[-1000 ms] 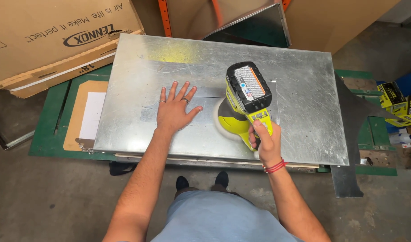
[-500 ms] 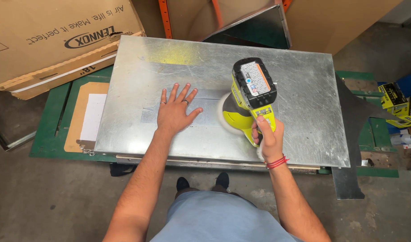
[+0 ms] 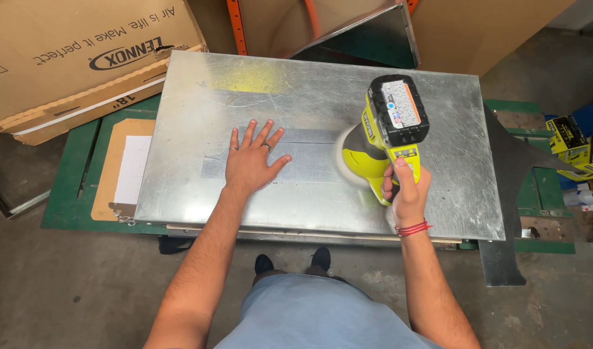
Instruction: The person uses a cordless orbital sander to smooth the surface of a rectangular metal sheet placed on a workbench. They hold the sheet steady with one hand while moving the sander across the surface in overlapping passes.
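1. A large, flat sheet of shiny galvanized metal lies across a green work table, covering most of its top.
2. The person's left hand rests flat on the sheet, palm down, fingers spread wide and gripping nothing; rings show on two fingers.
3. The right hand is closed around the rear handle of a lime-green cordless power sander with a black battery pack on top; a red cord bracelet sits at that wrist.
4. The sander's round pad is down on the sheet, right of the sheet's middle and near its front half, well apart from the left hand. Its edge looks blurred.
5. Between the left hand and the sander runs a duller, smoother-looking band on the metal, with the left palm lying on that band.
6. A flat brown cardboard piece with a white paper sheet on it lies on the table's left part, partly tucked under the metal sheet.
7. Big brown cardboard boxes are stacked at the far left, touching the table's back corner.
8. A dark grey metal offcut juts out from under the sheet's right edge.
9. Yellow-and-black product cartons sit at the far right, beyond the table.
10. The floor below is bare grey concrete, and the toes of the person's dark shoes show just under the table's front edge.
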